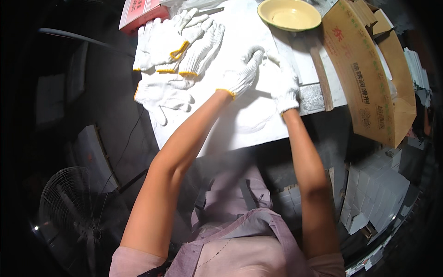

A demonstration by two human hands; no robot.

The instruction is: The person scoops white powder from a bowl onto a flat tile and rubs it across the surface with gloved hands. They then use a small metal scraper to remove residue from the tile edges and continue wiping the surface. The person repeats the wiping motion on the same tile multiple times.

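Both my hands wear white knit gloves with yellow cuffs. My left hand (243, 71) and my right hand (282, 81) meet over the white table top (240, 124), fingertips close together near the table's right part. What lies between the fingers is washed out by glare, so I cannot tell whether they grip anything. A pile of several white gloves with yellow cuffs (177, 44) lies to the left of my left hand, and more white gloves (161, 97) sit at the table's left edge.
A yellow-green bowl (289, 14) stands at the far edge. A red and white box (140, 11) sits far left. A brown cardboard box (369, 69) stands at the right. A fan (76, 214) is on the floor at lower left, stacked white boxes (376, 189) at lower right.
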